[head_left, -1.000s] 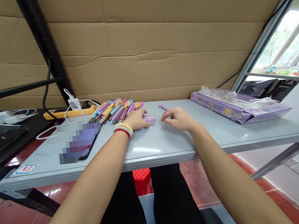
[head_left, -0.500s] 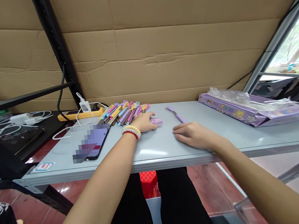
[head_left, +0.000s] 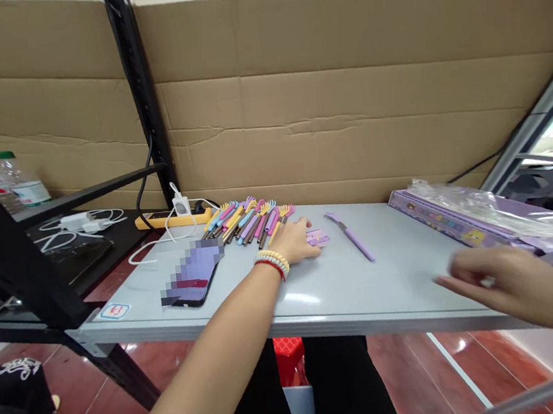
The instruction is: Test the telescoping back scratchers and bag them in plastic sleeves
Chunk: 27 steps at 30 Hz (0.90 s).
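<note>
My left hand (head_left: 296, 241), with a beaded bracelet and a red band at the wrist, rests on the tabletop. Its thumb and forefinger are apart, and they touch a small pink-purple printed card (head_left: 318, 237) lying flat and partly covered. To the card's right lies a single purple pen (head_left: 356, 241) with a claw-shaped end. Close behind my left hand is a heap of colourful pens (head_left: 243, 222) with little hand-shaped tops. My right hand (head_left: 504, 278) is blurred above the table's right front, fingers bent, a gap showing at the thumb, nothing visible in it.
An open purple printed box (head_left: 456, 221) with clear plastic wrap (head_left: 494, 207) stands at the right. On the left are a phone (head_left: 195, 275), a yellow power strip (head_left: 159, 220) and white cables. Cardboard (head_left: 295, 99) walls the back; a black post (head_left: 138, 83) rises at left.
My right hand has lifted away from beside the purple pen and swung right toward the box. My left hand stays at the card. The view has tilted up and turned slightly left.
</note>
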Each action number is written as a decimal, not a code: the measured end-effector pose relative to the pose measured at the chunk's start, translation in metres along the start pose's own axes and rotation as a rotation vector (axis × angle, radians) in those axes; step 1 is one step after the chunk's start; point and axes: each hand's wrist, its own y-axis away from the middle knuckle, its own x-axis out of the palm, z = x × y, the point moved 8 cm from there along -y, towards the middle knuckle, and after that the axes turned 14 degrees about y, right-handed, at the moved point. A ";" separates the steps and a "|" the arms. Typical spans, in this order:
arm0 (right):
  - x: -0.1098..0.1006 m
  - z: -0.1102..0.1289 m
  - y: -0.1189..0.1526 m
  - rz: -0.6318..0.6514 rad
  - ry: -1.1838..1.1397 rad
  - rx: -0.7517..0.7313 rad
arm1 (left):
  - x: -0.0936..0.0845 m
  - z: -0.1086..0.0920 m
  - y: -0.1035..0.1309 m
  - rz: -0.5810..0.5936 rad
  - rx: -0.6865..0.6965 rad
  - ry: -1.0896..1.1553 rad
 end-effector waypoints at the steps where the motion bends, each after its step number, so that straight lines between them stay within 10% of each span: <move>1: 0.000 0.021 -0.029 0.045 -0.050 -0.052 | 0.000 0.000 0.001 -0.003 0.013 0.028; 9: 0.020 0.136 -0.184 0.231 -0.280 -0.233 | -0.013 0.011 0.004 -0.069 -0.032 0.214; 18: 0.032 0.121 -0.184 0.313 -0.722 -0.203 | -0.022 0.023 0.001 -0.053 -0.067 0.321; 27: 0.059 0.123 -0.182 0.252 -0.676 -0.205 | -0.012 0.019 -0.001 0.075 0.012 0.165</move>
